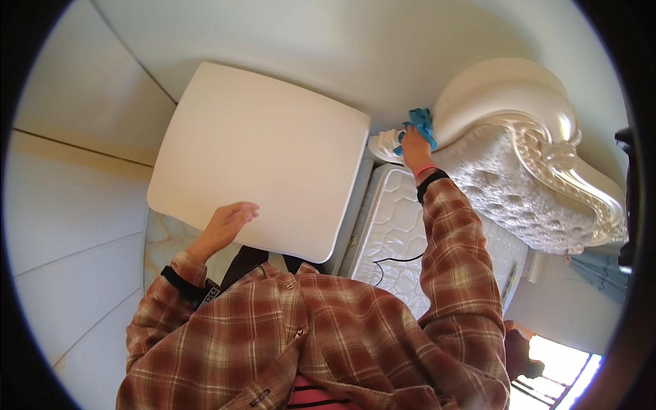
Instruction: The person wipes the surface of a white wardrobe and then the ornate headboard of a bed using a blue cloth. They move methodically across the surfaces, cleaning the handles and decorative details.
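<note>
A blue cloth (421,122) is bunched in my right hand (416,148), which presses it against the edge of an ornate, pearly bed headboard (505,102) near its lower carved end. Over the near left part of a white bedside cabinet top (266,154) is my left hand (228,224), holding nothing, its fingers slightly curled. Whether its fingers touch the top I cannot tell.
A mattress in clear plastic wrap (392,220) lies below the headboard, with a black cable (400,260) across it. Pale wall panels (77,205) stand at the left. A blue curtain (597,274) and a bright window (553,369) are at the right.
</note>
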A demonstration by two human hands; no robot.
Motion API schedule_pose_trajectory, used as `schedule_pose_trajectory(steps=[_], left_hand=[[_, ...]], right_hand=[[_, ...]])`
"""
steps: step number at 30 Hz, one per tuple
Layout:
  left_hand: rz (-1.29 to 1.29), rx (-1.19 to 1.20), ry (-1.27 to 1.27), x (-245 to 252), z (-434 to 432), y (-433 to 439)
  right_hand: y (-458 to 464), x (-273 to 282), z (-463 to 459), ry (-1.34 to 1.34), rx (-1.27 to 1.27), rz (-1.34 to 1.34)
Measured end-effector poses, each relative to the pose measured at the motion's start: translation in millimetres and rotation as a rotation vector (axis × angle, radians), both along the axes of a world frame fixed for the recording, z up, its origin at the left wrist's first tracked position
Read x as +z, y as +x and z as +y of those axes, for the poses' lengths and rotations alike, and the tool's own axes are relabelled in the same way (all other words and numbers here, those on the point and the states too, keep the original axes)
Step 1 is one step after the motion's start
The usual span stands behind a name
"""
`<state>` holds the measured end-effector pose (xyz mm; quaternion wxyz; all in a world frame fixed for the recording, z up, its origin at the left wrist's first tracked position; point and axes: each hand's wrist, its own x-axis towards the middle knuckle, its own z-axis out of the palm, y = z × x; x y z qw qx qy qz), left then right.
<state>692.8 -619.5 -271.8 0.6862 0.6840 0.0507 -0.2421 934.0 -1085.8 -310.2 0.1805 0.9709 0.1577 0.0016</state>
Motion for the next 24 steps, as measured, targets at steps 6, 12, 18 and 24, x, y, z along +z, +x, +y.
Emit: schedule_pose_trajectory(steps=[6, 12, 18, 24], left_hand=[[0.069, 0.142, 0.264, -48.9, 32.5, -76.0], [0.036, 0.242, 0.295, -97.9, 3.9, -95.0], [-0.393, 0.320, 0.572, -108.4, -34.2, -32.1], [-0.706, 0.190, 0.943, -117.9, -20.4, 25.2]], right_hand=[[22.9, -34.7, 9.6, -0.239, 0.057, 0.101], [37.1, -55.2, 57.3, 0.903, -0.359, 0.184], [-42.0, -76.6, 149.8, 1.867, -0.596, 0.925], [-75.6, -77.7, 169.7, 1.462, -0.312, 0.455]])
